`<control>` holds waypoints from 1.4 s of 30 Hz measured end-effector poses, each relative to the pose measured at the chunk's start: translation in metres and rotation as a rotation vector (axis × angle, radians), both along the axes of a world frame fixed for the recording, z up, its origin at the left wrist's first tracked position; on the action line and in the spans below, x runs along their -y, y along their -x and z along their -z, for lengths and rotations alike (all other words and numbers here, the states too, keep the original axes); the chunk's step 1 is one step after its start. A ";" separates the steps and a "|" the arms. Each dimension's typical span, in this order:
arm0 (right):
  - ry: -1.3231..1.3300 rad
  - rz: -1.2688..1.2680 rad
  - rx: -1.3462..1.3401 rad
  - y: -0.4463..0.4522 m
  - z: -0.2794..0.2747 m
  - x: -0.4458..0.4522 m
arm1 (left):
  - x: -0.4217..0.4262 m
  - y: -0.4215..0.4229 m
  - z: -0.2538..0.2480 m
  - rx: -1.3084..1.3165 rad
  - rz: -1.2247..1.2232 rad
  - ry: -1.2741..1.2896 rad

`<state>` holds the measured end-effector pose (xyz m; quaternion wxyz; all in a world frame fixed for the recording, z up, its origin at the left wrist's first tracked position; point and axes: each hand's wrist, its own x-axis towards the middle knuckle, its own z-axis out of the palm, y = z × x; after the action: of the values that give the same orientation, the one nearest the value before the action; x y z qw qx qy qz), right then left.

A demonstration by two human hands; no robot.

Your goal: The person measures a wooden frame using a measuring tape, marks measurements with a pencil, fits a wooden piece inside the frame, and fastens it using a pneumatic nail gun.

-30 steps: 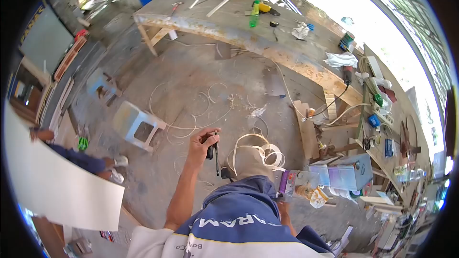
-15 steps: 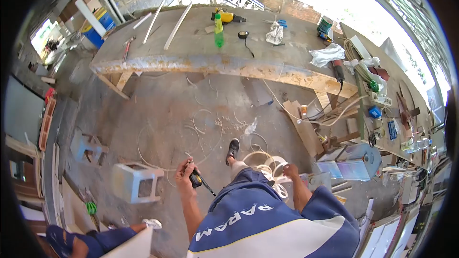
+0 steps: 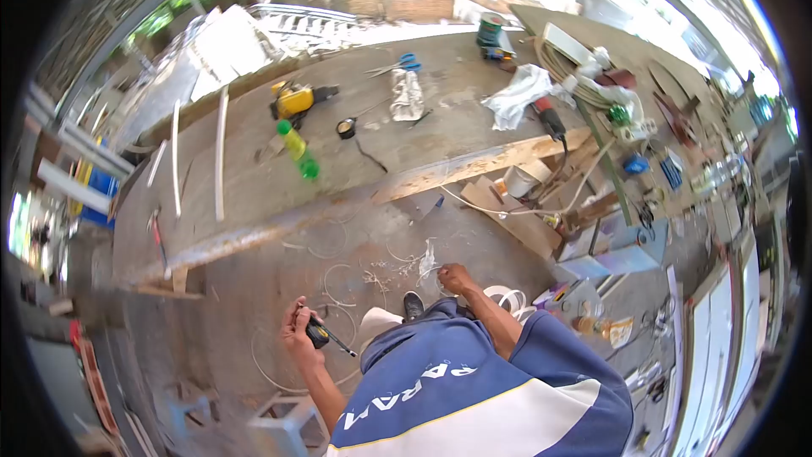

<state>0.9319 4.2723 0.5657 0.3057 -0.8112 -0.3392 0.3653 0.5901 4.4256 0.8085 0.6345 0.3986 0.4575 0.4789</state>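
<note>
My left hand point(image 3: 301, 332) is closed around a black-and-yellow tool point(image 3: 317, 333). A thin dark rod with a pale tip point(image 3: 343, 345) juts from it toward my shirt. The exact kind of tool is not clear. My right hand point(image 3: 458, 278) is held out in front of me with its fingers curled together; whatever they may pinch is too small to make out. Rolled white strips point(image 3: 509, 297) show by my right hip, behind my forearm. Below my hands, loops of thin strip point(image 3: 340, 285) and crumpled scraps point(image 3: 428, 259) lie on the floor.
Ahead stands a long workbench point(image 3: 254, 195) bearing a yellow power tool point(image 3: 296, 100), a green bottle point(image 3: 298, 151), a tape measure point(image 3: 346, 128), blue-handled scissors point(image 3: 409, 62) and a corded grinder point(image 3: 548, 118). A plastic stool point(image 3: 283, 427) is at lower left, boards point(image 3: 516, 218) under the bench.
My view has turned and the bench looks nearer. My right hand has moved away from the rolled strips, forward and inward. My left hand still grips the tool. A seated person has left view.
</note>
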 end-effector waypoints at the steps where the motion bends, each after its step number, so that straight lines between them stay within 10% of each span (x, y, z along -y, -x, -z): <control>1: 0.001 0.048 -0.008 -0.001 0.006 0.003 | -0.013 -0.013 -0.001 -0.008 0.048 0.001; 5: 0.141 0.210 0.099 -0.002 0.032 0.047 | -0.058 -0.066 -0.004 -0.011 0.352 0.044; 7: 0.202 -0.281 0.675 -0.011 0.104 0.095 | -0.081 -0.097 -0.008 -0.009 0.502 0.074; 10: 0.180 0.342 0.240 -0.005 0.134 0.135 | -0.119 -0.145 -0.021 -0.033 0.663 0.053; 13: 0.132 0.992 -0.210 -0.006 0.085 0.116 | -0.149 -0.183 -0.032 -0.029 0.801 0.017; 20: -0.017 1.169 0.428 -0.109 -0.060 0.003 | -0.188 -0.248 -0.032 -0.095 0.994 -0.037; 37: 0.229 1.181 0.700 -0.371 -0.158 -0.147 | -0.154 -0.378 -0.011 -0.152 0.930 0.179; 42: -0.207 0.726 1.082 -0.404 -0.165 -0.172 | -0.143 -0.405 -0.008 -0.140 0.872 0.217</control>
<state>1.3363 4.4443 0.7308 0.2724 -0.9096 -0.1831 -0.2548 0.9954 4.5690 0.8164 0.7825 0.5166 0.3361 0.0884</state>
